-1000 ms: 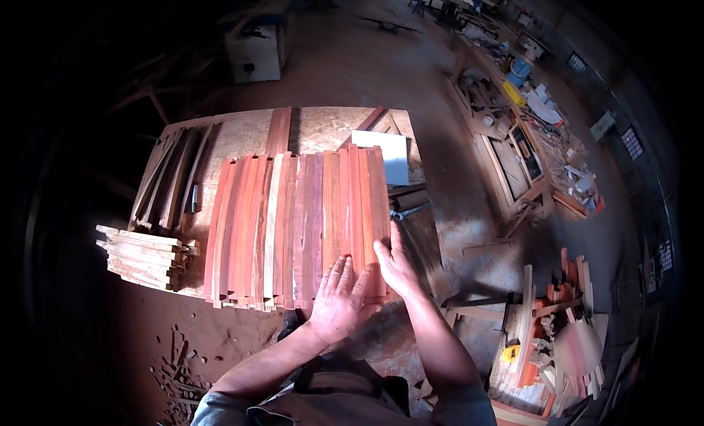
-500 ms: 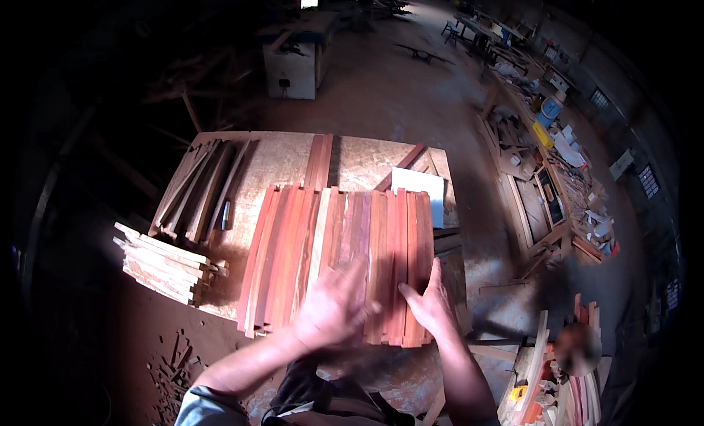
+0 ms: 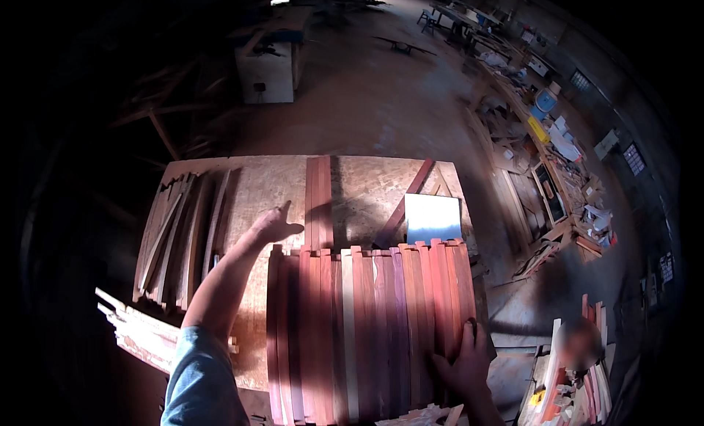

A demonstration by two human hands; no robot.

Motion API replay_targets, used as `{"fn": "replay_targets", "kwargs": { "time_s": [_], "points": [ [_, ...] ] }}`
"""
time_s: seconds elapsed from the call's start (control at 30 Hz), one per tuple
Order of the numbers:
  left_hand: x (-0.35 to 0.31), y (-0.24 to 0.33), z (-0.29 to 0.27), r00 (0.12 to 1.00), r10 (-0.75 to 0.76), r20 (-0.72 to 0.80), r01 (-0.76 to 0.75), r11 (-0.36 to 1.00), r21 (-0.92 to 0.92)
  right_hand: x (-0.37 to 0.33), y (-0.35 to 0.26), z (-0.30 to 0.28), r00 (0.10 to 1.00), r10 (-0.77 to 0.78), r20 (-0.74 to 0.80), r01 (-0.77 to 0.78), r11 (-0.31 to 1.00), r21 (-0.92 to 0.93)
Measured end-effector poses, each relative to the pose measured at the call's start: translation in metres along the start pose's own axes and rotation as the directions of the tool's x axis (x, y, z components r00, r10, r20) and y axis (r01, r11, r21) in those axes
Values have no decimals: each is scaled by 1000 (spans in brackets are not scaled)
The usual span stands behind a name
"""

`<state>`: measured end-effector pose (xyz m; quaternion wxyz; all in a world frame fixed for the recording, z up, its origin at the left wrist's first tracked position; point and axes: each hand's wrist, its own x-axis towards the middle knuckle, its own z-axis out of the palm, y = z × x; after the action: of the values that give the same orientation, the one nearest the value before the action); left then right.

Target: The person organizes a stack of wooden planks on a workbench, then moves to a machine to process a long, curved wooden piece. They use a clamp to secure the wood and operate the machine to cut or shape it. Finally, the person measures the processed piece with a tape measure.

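Observation:
A wide row of wooden strips [image 3: 352,316], red, brown, purple and pale, lies side by side across the near part of the table. My left hand [image 3: 273,226] is stretched out past the row's far left corner, its fingers apart and holding nothing. Just right of its fingertips lies a small group of reddish strips [image 3: 318,195], pointing away from me. At the row's right edge rests my right hand [image 3: 466,361], fingers spread, in shadow. A white flat sheet [image 3: 433,218] lies beyond the row at the right, beside a slanting dark red strip [image 3: 411,198].
Darker strips [image 3: 198,235] lie on the left of the wooden table [image 3: 257,182]; pale strips [image 3: 143,338] are stacked at its near left corner. A cluttered bench [image 3: 565,198] runs along the right wall. More strips [image 3: 587,389] stand at lower right. A white cabinet [image 3: 268,74] stands beyond.
My left hand has moved from above the middle of the row to beyond its far left corner. My right hand stays at the right edge. The view has shifted, and the row appears lower.

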<state>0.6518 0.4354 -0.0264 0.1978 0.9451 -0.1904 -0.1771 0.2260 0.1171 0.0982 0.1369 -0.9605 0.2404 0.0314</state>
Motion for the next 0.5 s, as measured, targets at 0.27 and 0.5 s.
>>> {"fn": "replay_targets", "kwargs": {
  "time_s": [0.27,0.5],
  "points": [
    [80,-30,45,938,343,50,-324,919,-227,2,3,2,999,26,26,-25,999,-38],
    [68,-16,36,733,639,233,-623,493,607,8,-9,-2,998,67,20,-65,996,-60]
  ]
}}
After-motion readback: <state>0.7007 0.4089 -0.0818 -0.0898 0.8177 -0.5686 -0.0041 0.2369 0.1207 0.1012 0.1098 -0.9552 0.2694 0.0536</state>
